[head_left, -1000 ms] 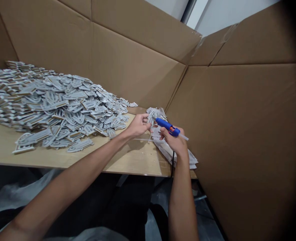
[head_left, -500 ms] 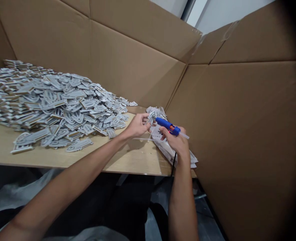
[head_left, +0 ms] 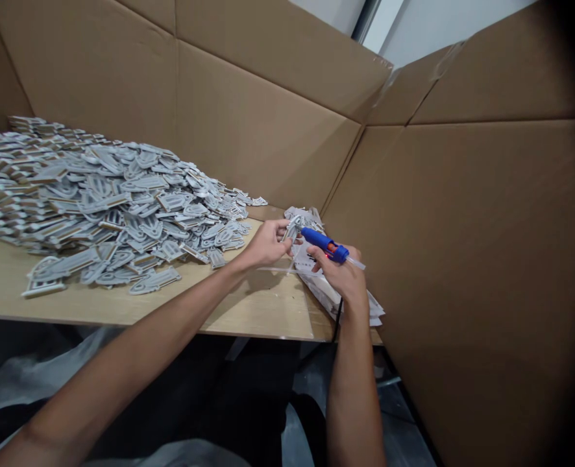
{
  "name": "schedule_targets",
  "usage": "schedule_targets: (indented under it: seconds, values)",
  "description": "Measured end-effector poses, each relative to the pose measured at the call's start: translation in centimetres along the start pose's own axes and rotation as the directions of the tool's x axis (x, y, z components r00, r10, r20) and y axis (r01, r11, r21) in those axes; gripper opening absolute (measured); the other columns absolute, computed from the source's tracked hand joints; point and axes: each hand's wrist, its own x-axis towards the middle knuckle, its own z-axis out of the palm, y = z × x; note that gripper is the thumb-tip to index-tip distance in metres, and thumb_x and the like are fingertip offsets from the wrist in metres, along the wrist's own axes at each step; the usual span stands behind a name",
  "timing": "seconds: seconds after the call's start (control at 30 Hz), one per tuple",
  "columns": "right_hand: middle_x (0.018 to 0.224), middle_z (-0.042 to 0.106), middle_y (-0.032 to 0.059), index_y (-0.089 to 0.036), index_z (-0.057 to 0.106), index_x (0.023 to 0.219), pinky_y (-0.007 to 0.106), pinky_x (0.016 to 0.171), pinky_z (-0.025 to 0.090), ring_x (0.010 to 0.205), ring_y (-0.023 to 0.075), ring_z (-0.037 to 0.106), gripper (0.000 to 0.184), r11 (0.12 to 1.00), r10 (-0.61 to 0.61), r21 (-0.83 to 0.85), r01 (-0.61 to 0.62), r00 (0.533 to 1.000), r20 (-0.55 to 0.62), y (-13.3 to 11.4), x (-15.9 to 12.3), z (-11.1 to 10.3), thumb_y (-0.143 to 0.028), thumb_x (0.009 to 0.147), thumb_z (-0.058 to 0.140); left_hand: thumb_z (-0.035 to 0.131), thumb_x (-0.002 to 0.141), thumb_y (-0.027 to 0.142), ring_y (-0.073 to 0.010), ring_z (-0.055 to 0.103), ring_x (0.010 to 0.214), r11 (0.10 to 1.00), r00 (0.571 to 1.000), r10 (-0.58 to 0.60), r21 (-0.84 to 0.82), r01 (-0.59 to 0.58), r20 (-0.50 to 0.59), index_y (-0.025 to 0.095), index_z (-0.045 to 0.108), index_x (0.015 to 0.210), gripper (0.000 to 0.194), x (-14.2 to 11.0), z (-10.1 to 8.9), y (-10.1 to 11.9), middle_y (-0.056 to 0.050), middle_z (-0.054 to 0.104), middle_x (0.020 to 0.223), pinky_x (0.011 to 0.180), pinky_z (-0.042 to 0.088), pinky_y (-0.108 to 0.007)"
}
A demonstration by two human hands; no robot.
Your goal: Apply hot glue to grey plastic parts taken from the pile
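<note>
Between the thumb and fingers of my left hand (head_left: 269,244) is a small grey-white plastic piece (head_left: 293,228), held up above the table. My right hand (head_left: 342,272) is wrapped round a blue hot glue gun (head_left: 322,242), with a clear glue stick (head_left: 355,263) sticking out of its back end. The gun's nozzle points left at the plastic piece and is very close to it; whether they touch I cannot tell. A large heap of similar grey-white pieces (head_left: 141,201) spreads over the table to the left of my hands.
Tall cardboard walls (head_left: 268,117) enclose the back and right of the wooden table (head_left: 248,305). A white plastic bag (head_left: 324,292) with dark print lies under my right hand. A black cord (head_left: 337,318) runs down over the table's front edge.
Both hands stay almost in place. The glue gun has shifted very slightly left, and the plastic piece has tilted a little in my left hand.
</note>
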Motion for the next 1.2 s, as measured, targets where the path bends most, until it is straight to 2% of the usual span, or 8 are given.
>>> schedule_targets:
  seconds: [0.43, 0.67, 0.87, 1.03, 1.2]
  values:
    - [0.053, 0.065, 0.0049, -0.018, 0.068, 0.060, 0.029, 0.053, 0.041, 0.050, 0.0187, 0.058, 0.050, 0.997, -0.052, -0.062, 0.051, 0.999, -0.009, 0.3, 0.0, 0.1, -0.063, 0.081, 0.073, 0.061, 0.079, 0.008, -0.0106, 0.067, 0.060, 1.000, 1.000, -0.009, 0.020, 0.009, -0.007, 0.008, 0.071, 0.109, 0.032, 0.0, 0.0, -0.1, -0.007, 0.074, 0.082, 0.052, 0.052, -0.018]
    - [0.059, 0.065, 0.0028, -0.018, 0.073, 0.074, 0.028, 0.059, 0.040, 0.059, 0.0196, 0.059, 0.048, 0.969, -0.190, -0.152, 0.195, 0.981, 0.045, -0.8, -0.2, 0.2, -0.064, 0.088, 0.067, 0.061, 0.084, 0.015, -0.0139, 0.070, 0.069, 1.000, 1.000, 0.004, -0.028, -0.004, 0.010, 0.010, 0.071, 0.107, 0.026, 0.4, -0.2, -1.0, -0.007, 0.073, 0.081, 0.063, 0.059, -0.023]
    - [0.066, 0.065, 0.0016, -0.019, 0.071, 0.078, 0.027, 0.061, 0.037, 0.060, 0.0169, 0.054, 0.048, 0.947, -0.255, -0.180, 0.265, 0.964, 0.079, -0.7, 0.0, 0.9, -0.064, 0.091, 0.063, 0.069, 0.085, 0.026, -0.0150, 0.069, 0.069, 0.998, 0.999, -0.036, -0.043, 0.035, -0.023, 0.011, 0.072, 0.095, 0.017, 0.4, -0.5, -0.7, -0.006, 0.072, 0.074, 0.065, 0.060, -0.026]
    - [0.069, 0.065, 0.0020, -0.019, 0.067, 0.076, 0.027, 0.061, 0.035, 0.060, 0.0161, 0.052, 0.046, 0.936, -0.293, -0.172, 0.306, 0.951, 0.096, -0.5, 0.0, 1.3, -0.061, 0.094, 0.061, 0.071, 0.082, 0.025, -0.0146, 0.066, 0.068, 0.998, 0.996, -0.063, -0.028, 0.061, -0.065, 0.013, 0.071, 0.082, 0.013, 0.2, -0.7, -0.3, -0.004, 0.068, 0.066, 0.066, 0.059, -0.026]
    - [0.075, 0.063, 0.0043, -0.020, 0.056, 0.077, 0.028, 0.062, 0.033, 0.066, 0.0180, 0.053, 0.038, 0.897, -0.354, -0.259, 0.357, 0.933, 0.061, -0.7, -0.2, 2.7, -0.051, 0.098, 0.058, 0.078, 0.077, 0.025, -0.0136, 0.064, 0.067, 0.989, 0.983, -0.140, -0.065, 0.132, -0.120, 0.014, 0.069, 0.076, 0.014, 0.2, -0.9, 0.6, -0.001, 0.065, 0.064, 0.069, 0.059, -0.026]
